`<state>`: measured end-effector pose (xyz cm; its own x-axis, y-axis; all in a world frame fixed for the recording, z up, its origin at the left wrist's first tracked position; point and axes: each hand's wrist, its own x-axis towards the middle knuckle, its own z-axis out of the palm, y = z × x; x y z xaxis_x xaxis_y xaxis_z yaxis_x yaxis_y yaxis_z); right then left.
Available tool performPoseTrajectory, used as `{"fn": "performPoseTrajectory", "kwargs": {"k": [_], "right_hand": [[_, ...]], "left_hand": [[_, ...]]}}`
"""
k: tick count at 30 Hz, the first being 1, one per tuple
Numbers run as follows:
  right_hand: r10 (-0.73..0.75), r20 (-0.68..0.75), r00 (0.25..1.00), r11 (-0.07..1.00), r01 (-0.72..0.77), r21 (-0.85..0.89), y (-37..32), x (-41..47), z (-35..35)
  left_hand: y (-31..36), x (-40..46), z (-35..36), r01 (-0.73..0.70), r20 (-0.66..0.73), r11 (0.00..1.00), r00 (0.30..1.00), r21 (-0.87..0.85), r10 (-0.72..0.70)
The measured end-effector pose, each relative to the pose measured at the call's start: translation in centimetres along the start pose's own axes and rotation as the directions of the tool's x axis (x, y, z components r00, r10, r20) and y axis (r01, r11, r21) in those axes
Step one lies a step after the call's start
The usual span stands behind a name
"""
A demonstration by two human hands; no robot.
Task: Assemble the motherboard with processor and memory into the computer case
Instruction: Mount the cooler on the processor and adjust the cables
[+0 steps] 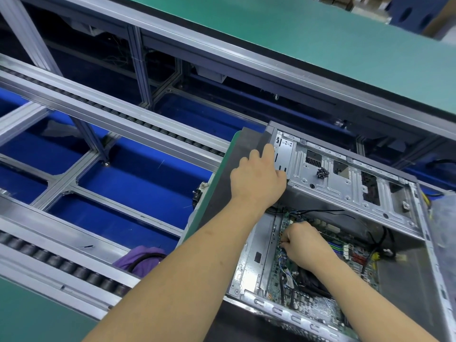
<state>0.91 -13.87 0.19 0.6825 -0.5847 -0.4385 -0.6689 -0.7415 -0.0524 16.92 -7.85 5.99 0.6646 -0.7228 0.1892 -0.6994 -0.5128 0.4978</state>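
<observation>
A grey metal computer case point(414, 280) lies open on its side at the lower right. Its hinged drive cage point(345, 183) is swung up. The green motherboard point(291, 290) sits inside the case under the cage, with black and coloured cables across it. My left hand point(256, 178) grips the left end of the raised drive cage, fingers curled over its edge. My right hand point(303, 243) is down inside the case on the motherboard's upper left part, fingertips pinching a small cable connector there. The processor and memory are hidden from view.
A dark grey panel point(237, 174) lies under the case's left side. Roller conveyor rails point(128, 119) run diagonally to the left over blue flooring. A purple cloth with a black cable point(140, 260) lies by the near rail. A green bench top point(320, 38) spans the far side.
</observation>
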Motion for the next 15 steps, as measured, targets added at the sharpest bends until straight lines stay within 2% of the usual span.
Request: {"fn": "performPoseTrajectory", "kwargs": {"k": [5,9,11,13,15], "right_hand": [[0.003,0.005,1.0,1.0,-0.002,-0.004,0.2,0.0,-0.1],[-0.072,0.03,0.997,0.995,0.07,0.066,0.9,-0.8,-1.0],[-0.077,-0.05,0.996,0.984,0.084,0.155,2.2,-2.0,-2.0],[0.05,-0.2,0.979,0.94,0.022,0.341,4.4,-3.8,-2.9],[0.215,-0.268,0.939,0.88,-0.067,0.471,7.0,-5.7,-3.2]], "left_hand": [[-0.1,0.2,0.2,-0.002,0.012,1.0,1.0,0.001,0.002],[0.2,0.2,0.2,-0.019,0.024,0.998,1.0,0.054,0.018],[0.4,-0.1,-0.1,-0.062,0.023,0.988,0.998,0.143,0.059],[0.6,-0.4,-0.4,-0.183,-0.027,0.938,0.98,0.293,0.199],[1.5,-1.0,-0.5,-0.393,-0.05,0.824,0.892,0.408,0.45]]}}
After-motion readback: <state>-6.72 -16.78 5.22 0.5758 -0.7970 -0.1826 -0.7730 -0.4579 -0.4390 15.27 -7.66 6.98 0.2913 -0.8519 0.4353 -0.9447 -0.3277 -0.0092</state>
